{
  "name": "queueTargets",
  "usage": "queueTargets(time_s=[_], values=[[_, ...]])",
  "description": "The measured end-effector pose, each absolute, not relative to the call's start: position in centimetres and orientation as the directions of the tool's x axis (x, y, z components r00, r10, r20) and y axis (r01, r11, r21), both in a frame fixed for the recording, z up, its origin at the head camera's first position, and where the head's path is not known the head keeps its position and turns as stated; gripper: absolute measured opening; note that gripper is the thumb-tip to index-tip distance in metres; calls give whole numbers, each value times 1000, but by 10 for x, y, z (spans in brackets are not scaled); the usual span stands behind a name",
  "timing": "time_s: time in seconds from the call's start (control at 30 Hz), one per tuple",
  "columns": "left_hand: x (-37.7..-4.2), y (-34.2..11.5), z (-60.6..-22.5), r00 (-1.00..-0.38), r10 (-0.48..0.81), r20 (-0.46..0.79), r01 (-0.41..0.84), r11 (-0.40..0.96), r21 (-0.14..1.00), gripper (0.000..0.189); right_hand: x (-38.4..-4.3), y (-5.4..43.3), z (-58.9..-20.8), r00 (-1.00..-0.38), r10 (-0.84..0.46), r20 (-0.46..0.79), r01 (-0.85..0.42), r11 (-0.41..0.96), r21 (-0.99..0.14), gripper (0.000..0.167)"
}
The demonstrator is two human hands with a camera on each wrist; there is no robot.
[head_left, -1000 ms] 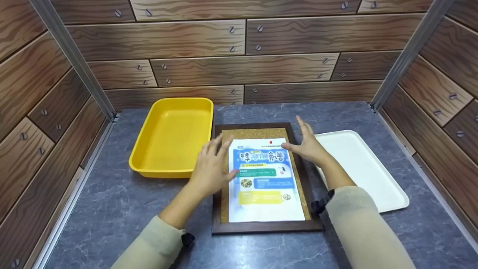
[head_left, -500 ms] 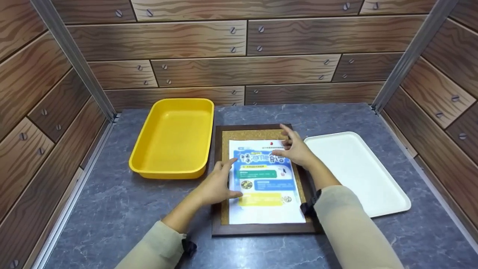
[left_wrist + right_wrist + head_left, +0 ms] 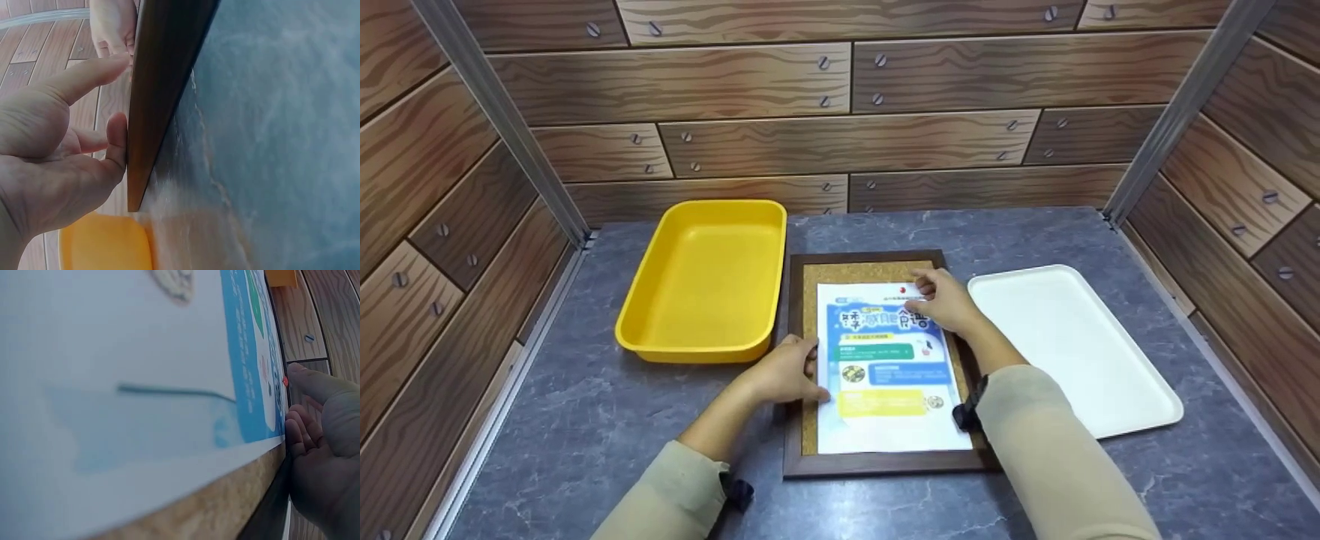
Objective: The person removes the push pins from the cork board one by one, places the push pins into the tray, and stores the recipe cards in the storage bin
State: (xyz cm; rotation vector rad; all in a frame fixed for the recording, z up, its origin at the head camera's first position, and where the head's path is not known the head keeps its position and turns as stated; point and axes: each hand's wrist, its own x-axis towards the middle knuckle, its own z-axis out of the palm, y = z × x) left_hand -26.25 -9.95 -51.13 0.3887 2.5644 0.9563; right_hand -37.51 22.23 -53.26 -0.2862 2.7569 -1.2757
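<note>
A printed sheet of paper [image 3: 885, 360] with blue, green and yellow panels lies on a cork board [image 3: 855, 271] in a dark wooden frame. A red pushpin [image 3: 903, 289] sits in the sheet's upper right part. My left hand [image 3: 786, 373] rests at the board's left side, thumb reaching to the sheet's left edge and bent fingers against the frame [image 3: 154, 101]. At the upper right, my right hand [image 3: 949, 301] lies over the sheet's corner beside the pin, fingers bent, thumb over the printed title. In the right wrist view its fingertips are close to the pin [image 3: 285, 381].
A deep yellow tray [image 3: 701, 349] stands left of the board. To the right lies a shallow white tray [image 3: 1080, 352], partly behind the right forearm. Wood-patterned walls [image 3: 840, 142] enclose the grey marbled table [image 3: 562, 420] at the back and sides.
My left hand has come down to the left edge of the board and sheet. The right hand has moved left onto the sheet's upper right corner, its fingers bending more.
</note>
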Motion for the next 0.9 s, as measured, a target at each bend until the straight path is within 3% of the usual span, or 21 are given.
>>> queueTargets(time_s=[0.3,0.9], values=[[-265,-100,-515,-894,376,-243,94,690,718,105,-380,219,-535,-979,-202,8,-148,689,-710,39],[-267,-116,-518,-849,494,-187,150,565,811,101,-393,219,-531,-973,-228,-26,-149,717,-681,24]])
